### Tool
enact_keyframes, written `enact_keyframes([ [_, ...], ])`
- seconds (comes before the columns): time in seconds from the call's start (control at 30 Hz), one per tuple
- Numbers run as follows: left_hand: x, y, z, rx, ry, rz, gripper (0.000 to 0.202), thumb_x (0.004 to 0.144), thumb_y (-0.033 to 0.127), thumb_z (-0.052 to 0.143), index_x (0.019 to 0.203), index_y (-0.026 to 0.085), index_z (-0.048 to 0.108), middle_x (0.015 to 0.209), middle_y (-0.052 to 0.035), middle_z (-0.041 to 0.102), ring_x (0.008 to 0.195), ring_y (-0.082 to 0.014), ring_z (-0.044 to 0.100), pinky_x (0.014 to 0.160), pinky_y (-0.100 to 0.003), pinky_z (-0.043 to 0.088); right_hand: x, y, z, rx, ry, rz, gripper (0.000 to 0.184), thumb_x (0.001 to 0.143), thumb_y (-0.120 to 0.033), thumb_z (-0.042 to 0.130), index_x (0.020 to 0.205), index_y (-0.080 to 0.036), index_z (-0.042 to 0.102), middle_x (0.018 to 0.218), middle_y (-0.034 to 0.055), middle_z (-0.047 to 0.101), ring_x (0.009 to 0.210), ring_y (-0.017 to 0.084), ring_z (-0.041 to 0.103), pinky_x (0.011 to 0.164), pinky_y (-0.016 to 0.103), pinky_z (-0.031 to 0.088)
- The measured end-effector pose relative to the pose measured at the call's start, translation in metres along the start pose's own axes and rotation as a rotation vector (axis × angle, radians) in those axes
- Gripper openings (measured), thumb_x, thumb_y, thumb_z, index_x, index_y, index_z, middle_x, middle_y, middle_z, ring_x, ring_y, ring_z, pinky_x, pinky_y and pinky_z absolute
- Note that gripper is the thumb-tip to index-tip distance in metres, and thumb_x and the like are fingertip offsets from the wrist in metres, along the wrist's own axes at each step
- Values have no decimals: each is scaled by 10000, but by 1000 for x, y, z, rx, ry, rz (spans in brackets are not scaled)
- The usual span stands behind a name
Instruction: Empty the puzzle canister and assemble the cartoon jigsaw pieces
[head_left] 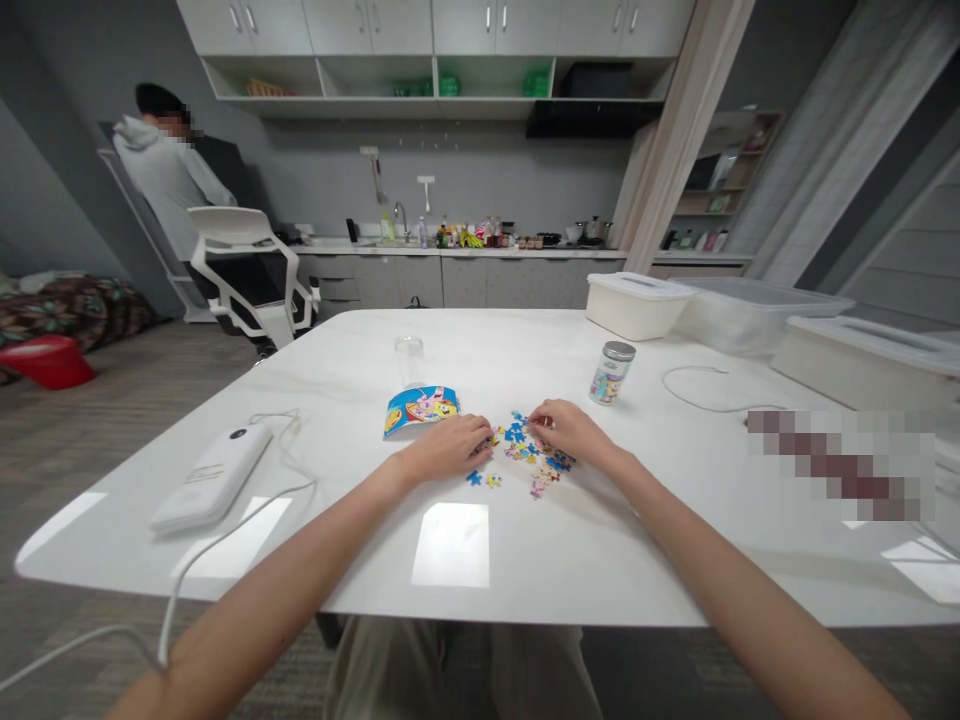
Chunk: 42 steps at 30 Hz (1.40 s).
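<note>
A: Hands?
B: Left hand curled over the edge of the puzzle pieces, mid-worktop. Right hand has fingertips on them. Whether either pinches a piece: cannot tell.
A: Technique?
B: Judgement: keep pieces flat, print up; slide, don't lift.
A: Writing?
B: Jar label and cartoon sheet: nothing legible.

A: Views held?
B: One. Head-worn camera at the near edge of the white surface, facing forward and down.
A: Range?
B: Close. The left hand and right hand sit mid-frame at the puzzle pieces.
A: Field?
B: Wide. The whole surface is in frame, and the wall cabinets are far off along the top edge.
</note>
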<state>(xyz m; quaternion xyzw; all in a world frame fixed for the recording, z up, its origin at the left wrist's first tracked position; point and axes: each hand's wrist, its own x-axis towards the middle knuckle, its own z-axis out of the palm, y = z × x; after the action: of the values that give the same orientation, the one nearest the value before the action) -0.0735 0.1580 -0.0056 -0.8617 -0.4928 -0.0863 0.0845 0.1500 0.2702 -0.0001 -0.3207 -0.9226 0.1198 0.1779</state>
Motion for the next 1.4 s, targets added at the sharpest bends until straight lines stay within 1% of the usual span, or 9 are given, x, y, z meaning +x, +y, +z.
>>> enact_keyframes([
  [0.13, 1, 3, 1, -2, -37, 12, 243, 984, 317, 469, 1129, 149, 570, 1151, -105, 633, 996, -220, 624, 889, -345, 465, 0, 4, 0, 37, 22, 37, 166, 897, -232, 572, 1004, -195, 694, 840, 37, 711, 781, 173, 629, 723, 267, 454],
  [0.3, 0, 3, -5, -20, -47, 67, 256, 999, 352, 453, 1137, 172, 571, 1193, -89, 630, 1009, -202, 634, 876, -311, 458, 3, 9, 4, 71, 81, 53, 141, 815, -116, 604, 826, -182, 728, 992, 78, 668, 918, 182, 627, 876, 299, 466],
  [0.4, -1, 6, -8, -34, -53, 96, 241, 1000, 341, 459, 1153, 178, 549, 1184, -78, 635, 1004, -195, 635, 852, -301, 460, 6, 8, 6, 290, 126, 146, 80, 766, -144, 672, 774, -181, 743, 1028, 83, 657, 965, 199, 622, 941, 342, 455],
  [0.53, 1, 11, -7, -1, 16, 94, 223, 980, 329, 494, 1142, 181, 534, 1193, -86, 620, 978, -201, 628, 846, -313, 458, 8, 2, 9, 568, 46, 257, 117, 782, -220, 675, 859, -169, 747, 833, 51, 718, 781, 176, 657, 738, 304, 527],
  [0.7, 6, 16, -3, -28, 163, -62, 195, 959, 316, 541, 1075, 160, 552, 1051, -77, 632, 926, -204, 617, 806, -322, 474, 4, -10, 17, 749, -24, 283, 186, 753, -272, 698, 887, -145, 723, 795, 59, 745, 586, 131, 617, 498, 234, 468],
  [0.93, 10, 20, -1, -58, 279, -70, 152, 995, 210, 447, 911, 158, 562, 865, -45, 625, 763, -162, 587, 689, -289, 456, 2, -23, 20, 976, -123, 177, 149, 693, -233, 741, 812, -151, 704, 772, 30, 746, 743, 153, 690, 739, 282, 533],
  [1.03, 10, 16, -4, -35, 309, -61, 165, 984, 173, 420, 907, 158, 565, 867, -49, 623, 764, -160, 579, 686, -288, 450, 3, -20, 20, 838, -95, 125, 128, 789, -172, 644, 893, -156, 717, 844, 46, 755, 831, 172, 703, 823, 319, 531],
  [1.2, 9, 4, -5, 143, 205, -84, 211, 958, 134, 421, 847, 158, 599, 870, -72, 623, 766, -185, 579, 693, -317, 439, 1, -7, 14, 128, 116, 7, 271, 844, -66, 523, 985, -159, 735, 1003, 90, 702, 941, 189, 649, 890, 321, 474],
  [1.4, 6, -2, 1, 148, 101, -106, 190, 931, 120, 482, 815, 156, 627, 885, -77, 632, 792, -195, 587, 699, -318, 423, -3, -2, 11, -113, 25, 40, 210, 861, -175, 569, 957, -185, 756, 943, 77, 669, 898, 187, 617, 799, 259, 441],
])
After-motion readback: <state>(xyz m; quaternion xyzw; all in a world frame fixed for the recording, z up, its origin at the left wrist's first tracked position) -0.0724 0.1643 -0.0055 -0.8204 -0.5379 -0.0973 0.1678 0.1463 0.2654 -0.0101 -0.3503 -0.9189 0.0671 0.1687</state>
